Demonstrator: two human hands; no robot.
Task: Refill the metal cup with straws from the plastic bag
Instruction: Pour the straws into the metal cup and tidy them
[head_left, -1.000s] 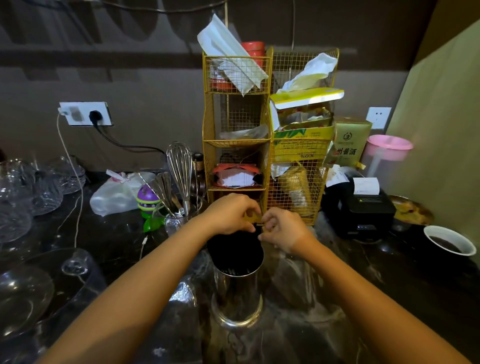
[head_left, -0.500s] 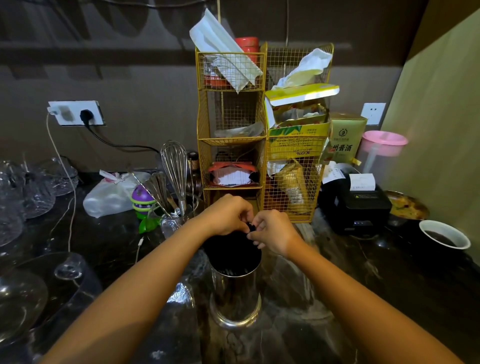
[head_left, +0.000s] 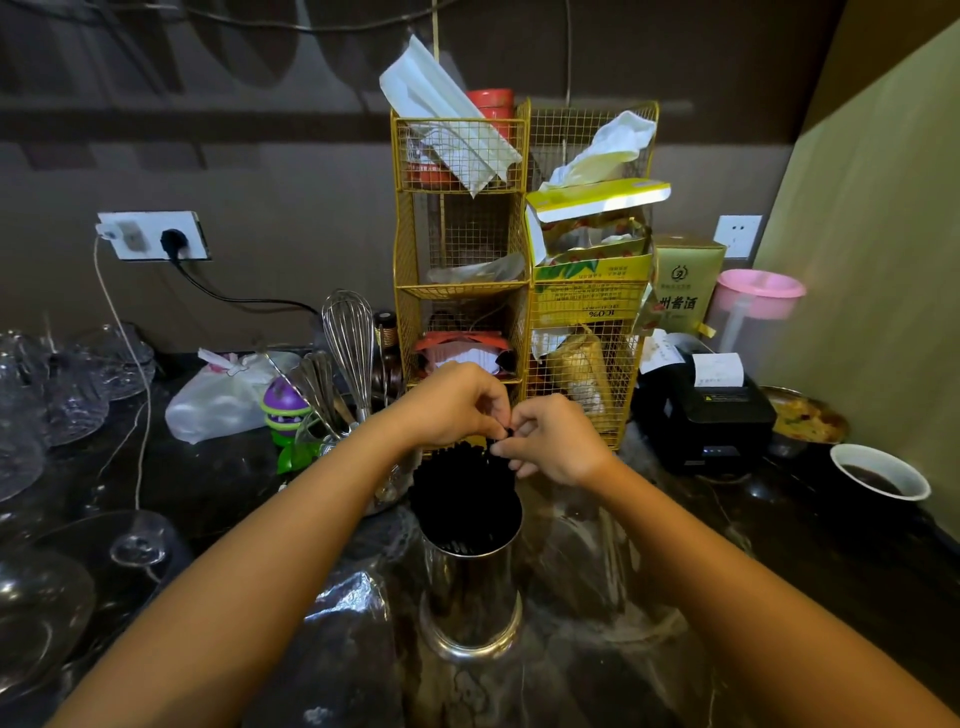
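We are looking at the black straws (head_left: 464, 486) standing in the metal cup (head_left: 470, 582), near the middle of the dark surface (head_left: 779, 597). Their long axis is running roughly upright, tips leaning slightly toward the far side. We judge them light, thin and easily bent, best pinched near the top ends. Our left hand (head_left: 457, 405) and right hand (head_left: 553, 439) are both pinching closed at those tips; whether plastic wrap lies between the fingers, we cannot tell.

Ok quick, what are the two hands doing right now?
Left hand: fingers pinched shut on the tops of the black straws in the metal cup.
Right hand: pinched shut on the same straws.
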